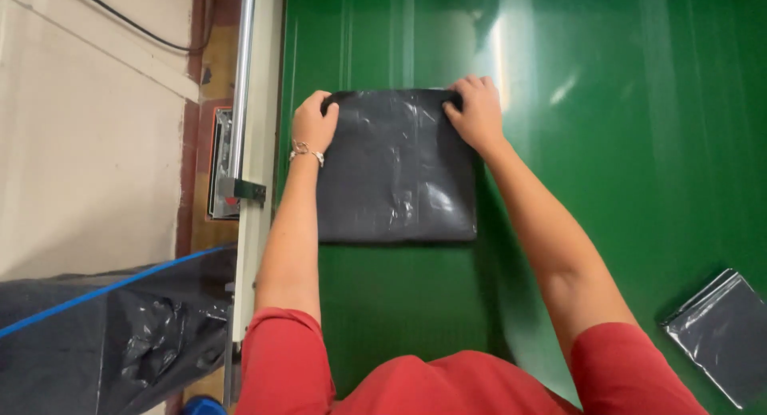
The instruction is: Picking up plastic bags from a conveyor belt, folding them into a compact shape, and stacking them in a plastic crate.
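A flat square package in glossy black plastic [397,171] lies on a green belt-like surface [623,143]. My left hand [313,122] grips its far left corner; a thin bracelet circles that wrist. My right hand [478,111] grips the far right corner, fingers curled over the edge. Both arms reach forward from red sleeves.
A second black plastic package [723,331] lies at the lower right of the green surface. A metal rail and frame [254,143] run along the left edge. Beyond it stands a large black bag with a blue stripe [104,335], on a pale floor.
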